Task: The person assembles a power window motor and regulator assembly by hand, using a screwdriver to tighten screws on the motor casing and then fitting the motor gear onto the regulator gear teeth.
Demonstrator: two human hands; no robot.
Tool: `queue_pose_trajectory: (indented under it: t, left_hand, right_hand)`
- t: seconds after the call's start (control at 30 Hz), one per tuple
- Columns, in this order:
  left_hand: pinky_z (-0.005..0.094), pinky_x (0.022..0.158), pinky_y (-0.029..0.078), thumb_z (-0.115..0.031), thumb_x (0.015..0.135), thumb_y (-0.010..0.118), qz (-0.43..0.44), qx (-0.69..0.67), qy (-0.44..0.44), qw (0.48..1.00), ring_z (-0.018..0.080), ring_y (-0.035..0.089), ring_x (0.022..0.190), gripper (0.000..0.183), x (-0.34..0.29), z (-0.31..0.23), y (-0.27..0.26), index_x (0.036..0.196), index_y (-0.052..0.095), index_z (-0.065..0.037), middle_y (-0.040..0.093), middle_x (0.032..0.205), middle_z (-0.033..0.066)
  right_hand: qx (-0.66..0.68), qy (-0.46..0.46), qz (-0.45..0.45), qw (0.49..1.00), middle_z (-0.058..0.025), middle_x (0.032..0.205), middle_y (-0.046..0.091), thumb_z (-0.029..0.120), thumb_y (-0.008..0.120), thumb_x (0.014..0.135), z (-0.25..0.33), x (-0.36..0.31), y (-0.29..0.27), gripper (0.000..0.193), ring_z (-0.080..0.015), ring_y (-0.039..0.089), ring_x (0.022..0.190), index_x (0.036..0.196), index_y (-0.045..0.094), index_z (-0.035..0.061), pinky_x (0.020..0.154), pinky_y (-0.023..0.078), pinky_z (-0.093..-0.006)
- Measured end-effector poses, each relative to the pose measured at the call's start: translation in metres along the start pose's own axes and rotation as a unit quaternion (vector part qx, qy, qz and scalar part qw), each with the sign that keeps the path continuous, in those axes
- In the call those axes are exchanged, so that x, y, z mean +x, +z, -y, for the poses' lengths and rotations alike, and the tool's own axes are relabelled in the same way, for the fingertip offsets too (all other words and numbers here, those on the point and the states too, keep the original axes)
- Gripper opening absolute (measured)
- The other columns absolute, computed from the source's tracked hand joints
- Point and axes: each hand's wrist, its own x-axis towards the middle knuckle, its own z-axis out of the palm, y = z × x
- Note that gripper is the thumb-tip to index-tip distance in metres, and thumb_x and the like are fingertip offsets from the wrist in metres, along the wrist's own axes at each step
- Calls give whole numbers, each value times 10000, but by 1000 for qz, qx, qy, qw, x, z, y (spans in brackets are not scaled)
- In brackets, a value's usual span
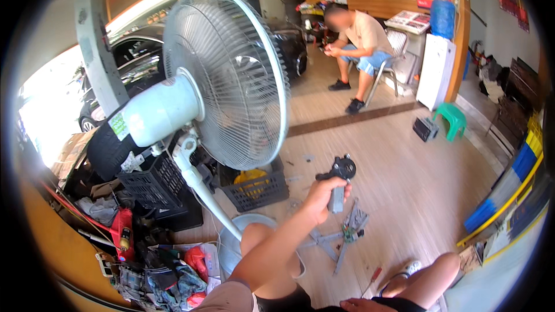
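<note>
My left hand (pixel 325 197) is raised in front of me, its fingers closed round a device with a grey block-like lower part (pixel 336 201) and a black round head (pixel 344 168). I cannot make out its exact kind. Beyond and below it on the floor lie grey metal bars (pixel 337 248) with a small green circuit board (pixel 350 233) among them. Only part of my right hand (pixel 367 305) shows at the bottom edge, by my thigh; its fingertips are cut off or unclear. Close to it is a red-handled screwdriver (pixel 376 274); whether the hand touches it is unclear.
A large pale-blue standing fan (pixel 225 75) rises close on my left, its round base (pixel 245 224) by my leg. Black plastic crates (pixel 257 190) and piled clothes (pixel 173 274) lie left. A person (pixel 364 40) sits on a chair ahead. A green stool (pixel 451 120) stands right.
</note>
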Motion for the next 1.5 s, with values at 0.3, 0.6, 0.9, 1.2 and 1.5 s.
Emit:
queue_pose_trajectory:
  t: [0.3,0.6,0.9,1.2,1.5]
  left_hand:
    - [306,674,553,-151,850,688,26,-11,8,1000,167,677,775,216,4,7,-2,997,675,7,706,905,96]
    - [308,696,554,-158,859,678,36,13,-3,999,167,676,794,214,13,10,2,1006,664,-2,702,918,91]
    - [324,738,552,-141,856,669,36,22,-17,999,181,671,853,275,21,7,-1,1090,638,1,701,982,104]
    - [329,726,555,-136,866,662,38,2,-10,999,185,668,841,270,20,3,2,1094,632,7,701,983,113]
    - [303,665,551,-182,872,652,0,-15,-3,1000,172,669,760,258,5,-13,13,1039,649,14,701,917,107]
  right_hand:
    - [-47,-3,-51,998,-202,1198,664,536,490,978,2,19,-20,573,-371,625,1112,1312,571,77,981,478,-435]
    - [-72,0,-99,992,-208,1187,665,530,523,959,-1,33,-31,570,-375,629,1097,1289,585,69,961,483,-448]
    - [-98,-7,-123,988,-213,1177,667,524,557,940,-4,52,-36,568,-380,632,1081,1265,600,61,942,488,-462]
    - [-134,-11,-147,980,-218,1166,669,519,590,921,-17,73,-33,566,-384,636,1066,1242,615,53,923,493,-475]
    - [-184,-64,-148,970,-210,1116,682,521,638,869,-23,165,-67,543,-378,668,995,1160,642,63,856,528,-484]
